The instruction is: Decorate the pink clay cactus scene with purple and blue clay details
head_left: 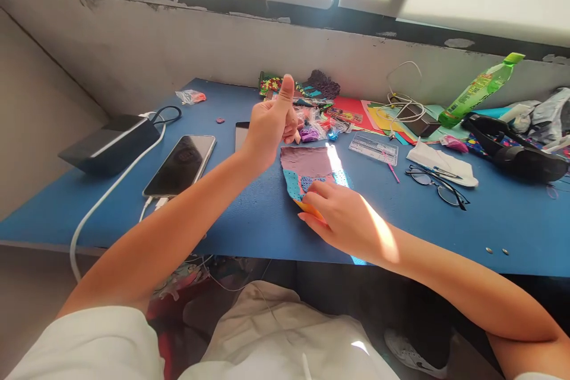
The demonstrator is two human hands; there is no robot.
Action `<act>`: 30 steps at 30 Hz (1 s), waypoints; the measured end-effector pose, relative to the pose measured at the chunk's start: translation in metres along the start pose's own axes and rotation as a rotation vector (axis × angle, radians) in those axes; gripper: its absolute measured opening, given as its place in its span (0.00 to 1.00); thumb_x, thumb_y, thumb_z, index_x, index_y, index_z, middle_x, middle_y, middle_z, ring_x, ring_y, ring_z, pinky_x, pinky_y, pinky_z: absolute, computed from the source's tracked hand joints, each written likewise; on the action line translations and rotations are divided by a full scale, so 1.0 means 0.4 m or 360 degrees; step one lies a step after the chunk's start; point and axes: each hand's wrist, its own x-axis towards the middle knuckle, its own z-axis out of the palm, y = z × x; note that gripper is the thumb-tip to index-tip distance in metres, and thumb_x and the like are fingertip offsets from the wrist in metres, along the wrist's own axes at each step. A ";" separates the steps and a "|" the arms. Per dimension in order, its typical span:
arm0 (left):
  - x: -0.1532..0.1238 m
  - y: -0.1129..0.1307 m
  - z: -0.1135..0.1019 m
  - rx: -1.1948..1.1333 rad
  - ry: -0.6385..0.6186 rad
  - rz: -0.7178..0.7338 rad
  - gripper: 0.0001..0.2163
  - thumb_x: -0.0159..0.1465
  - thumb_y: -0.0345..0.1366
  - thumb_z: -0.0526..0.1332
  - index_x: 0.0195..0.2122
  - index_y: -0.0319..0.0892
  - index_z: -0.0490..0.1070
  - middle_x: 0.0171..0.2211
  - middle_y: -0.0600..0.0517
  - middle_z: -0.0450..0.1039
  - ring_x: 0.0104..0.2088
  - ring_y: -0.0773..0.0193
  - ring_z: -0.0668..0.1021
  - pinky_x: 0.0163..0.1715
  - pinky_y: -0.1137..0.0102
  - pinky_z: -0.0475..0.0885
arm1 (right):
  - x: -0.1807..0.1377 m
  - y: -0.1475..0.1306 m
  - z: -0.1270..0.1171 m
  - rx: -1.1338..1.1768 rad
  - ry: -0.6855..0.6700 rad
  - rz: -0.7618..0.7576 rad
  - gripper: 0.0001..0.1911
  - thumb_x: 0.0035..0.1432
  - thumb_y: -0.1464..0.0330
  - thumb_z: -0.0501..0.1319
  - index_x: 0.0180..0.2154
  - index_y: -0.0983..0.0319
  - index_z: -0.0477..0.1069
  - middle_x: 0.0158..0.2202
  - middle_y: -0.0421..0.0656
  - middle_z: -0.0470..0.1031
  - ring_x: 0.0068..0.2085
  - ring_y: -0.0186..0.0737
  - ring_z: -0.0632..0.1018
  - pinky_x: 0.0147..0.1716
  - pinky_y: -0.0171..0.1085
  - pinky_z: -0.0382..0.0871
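My left hand (274,119) is raised above the blue table, thumb pointing up and the other fingers curled in; nothing shows in it. My right hand (338,214) is at the near end of a clay-covered sheet (307,160). Its fingers are bent over the dotted blue part, with the thumb on the near side of the edge. Mauve clay covers the sheet's far half; light blue, dark dotted blue, pink and orange areas show nearer me. My right fingers hide part of the near end. Behind my left hand lie bagged lumps of coloured clay (312,132).
A phone (180,166) with cables and a black box-shaped device (111,142) are at the left. On the right are a clear ruler stencil (373,148), a pink tool (392,172), glasses (439,187), a tilted green bottle (483,89) and a black strap (512,151). Coloured paper (378,116) lies behind.
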 end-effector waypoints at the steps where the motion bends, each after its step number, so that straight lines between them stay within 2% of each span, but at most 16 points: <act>1: 0.002 0.004 -0.002 0.0005 0.0001 0.0036 0.30 0.68 0.46 0.51 0.09 0.40 0.51 0.10 0.57 0.51 0.13 0.75 0.60 0.13 0.77 0.56 | -0.008 0.006 -0.004 0.0017 0.0034 -0.0086 0.05 0.61 0.69 0.57 0.33 0.63 0.69 0.33 0.44 0.73 0.31 0.37 0.72 0.27 0.35 0.58; 4: 0.016 0.025 -0.021 0.0169 -0.0072 0.0028 0.29 0.68 0.48 0.51 0.11 0.39 0.59 0.12 0.55 0.58 0.15 0.74 0.65 0.17 0.76 0.62 | -0.047 0.022 -0.038 -0.0104 0.0258 -0.0370 0.08 0.62 0.74 0.54 0.31 0.64 0.69 0.27 0.42 0.73 0.28 0.37 0.72 0.28 0.36 0.61; 6: 0.027 0.046 -0.039 0.0406 -0.0255 -0.0062 0.27 0.67 0.48 0.53 0.13 0.38 0.62 0.13 0.55 0.60 0.16 0.75 0.65 0.18 0.75 0.61 | -0.086 0.025 -0.079 -0.0277 0.0508 -0.0612 0.12 0.62 0.79 0.52 0.30 0.64 0.70 0.27 0.43 0.75 0.28 0.36 0.73 0.30 0.38 0.64; 9: 0.032 0.078 -0.053 0.0836 -0.0553 -0.0053 0.23 0.67 0.43 0.56 0.16 0.36 0.65 0.14 0.54 0.61 0.16 0.76 0.63 0.21 0.74 0.58 | -0.151 0.030 -0.147 -0.0508 0.0665 -0.0819 0.12 0.60 0.79 0.53 0.33 0.62 0.73 0.32 0.45 0.79 0.35 0.41 0.77 0.32 0.41 0.69; 12: 0.018 0.095 -0.036 0.1115 -0.0755 0.0127 0.17 0.63 0.41 0.61 0.19 0.36 0.70 0.15 0.56 0.60 0.17 0.76 0.61 0.22 0.74 0.55 | -0.205 0.053 -0.183 -0.0519 0.0613 -0.0806 0.16 0.63 0.75 0.48 0.39 0.58 0.74 0.41 0.44 0.80 0.44 0.40 0.78 0.41 0.42 0.72; 14: 0.007 0.095 -0.013 0.1167 -0.1056 0.0171 0.17 0.60 0.45 0.62 0.20 0.38 0.70 0.16 0.56 0.60 0.18 0.74 0.62 0.20 0.74 0.54 | -0.226 0.077 -0.190 -0.0449 0.0750 -0.0804 0.14 0.62 0.74 0.53 0.43 0.55 0.73 0.44 0.40 0.79 0.49 0.39 0.77 0.45 0.41 0.72; 16: 0.004 0.089 0.006 0.1117 -0.1393 0.0123 0.22 0.60 0.51 0.60 0.16 0.40 0.65 0.16 0.55 0.59 0.17 0.73 0.61 0.18 0.73 0.53 | -0.231 0.105 -0.197 -0.0426 0.0786 -0.0889 0.15 0.58 0.72 0.60 0.45 0.49 0.72 0.45 0.34 0.79 0.48 0.37 0.78 0.44 0.38 0.74; 18: 0.009 0.083 0.016 0.1011 -0.1536 0.0040 0.25 0.58 0.54 0.60 0.13 0.42 0.58 0.14 0.55 0.57 0.16 0.73 0.61 0.17 0.73 0.52 | -0.223 0.134 -0.213 -0.0428 0.0817 -0.0823 0.14 0.57 0.71 0.62 0.43 0.47 0.72 0.41 0.32 0.80 0.44 0.38 0.80 0.38 0.39 0.75; 21: 0.017 0.081 0.014 0.0983 -0.1310 0.0011 0.26 0.55 0.48 0.65 0.11 0.42 0.54 0.11 0.57 0.53 0.14 0.74 0.60 0.16 0.73 0.50 | -0.198 0.188 -0.244 -0.0492 0.0772 -0.0465 0.07 0.58 0.70 0.61 0.35 0.50 0.75 0.39 0.36 0.81 0.43 0.43 0.80 0.34 0.42 0.73; 23: 0.011 0.082 0.007 0.1002 -0.1136 0.0037 0.24 0.57 0.45 0.64 0.11 0.42 0.55 0.11 0.58 0.53 0.14 0.74 0.59 0.16 0.73 0.49 | -0.176 0.233 -0.249 -0.0405 0.0869 -0.0113 0.10 0.62 0.70 0.56 0.36 0.52 0.75 0.43 0.40 0.80 0.44 0.46 0.80 0.41 0.47 0.72; 25: -0.003 0.082 0.003 0.1017 -0.0971 0.0103 0.23 0.58 0.43 0.62 0.12 0.42 0.54 0.12 0.59 0.51 0.15 0.75 0.57 0.17 0.73 0.46 | -0.149 0.278 -0.232 -0.0242 0.0965 0.0122 0.09 0.61 0.66 0.56 0.37 0.55 0.76 0.47 0.44 0.78 0.48 0.51 0.77 0.46 0.53 0.70; 27: -0.021 0.079 0.003 0.1039 -0.0773 0.0188 0.23 0.59 0.40 0.61 0.12 0.42 0.50 0.13 0.60 0.47 0.15 0.76 0.52 0.18 0.71 0.43 | -0.116 0.306 -0.201 0.0137 0.1022 0.0357 0.13 0.61 0.60 0.56 0.42 0.57 0.75 0.48 0.48 0.77 0.48 0.51 0.77 0.44 0.52 0.72; 28: -0.029 0.077 0.006 0.1051 -0.0684 0.0222 0.24 0.59 0.39 0.61 0.13 0.42 0.49 0.14 0.60 0.45 0.16 0.75 0.50 0.19 0.70 0.42 | -0.097 0.311 -0.183 0.0421 0.1031 0.0496 0.18 0.61 0.56 0.54 0.45 0.59 0.73 0.47 0.49 0.77 0.45 0.49 0.79 0.39 0.48 0.75; 30: -0.041 0.072 0.011 0.1069 -0.0554 0.0251 0.23 0.59 0.35 0.60 0.12 0.42 0.47 0.14 0.60 0.44 0.17 0.75 0.49 0.20 0.69 0.41 | -0.058 0.303 -0.150 0.0926 0.0886 0.0589 0.27 0.60 0.49 0.51 0.51 0.60 0.69 0.47 0.51 0.76 0.42 0.47 0.79 0.31 0.43 0.75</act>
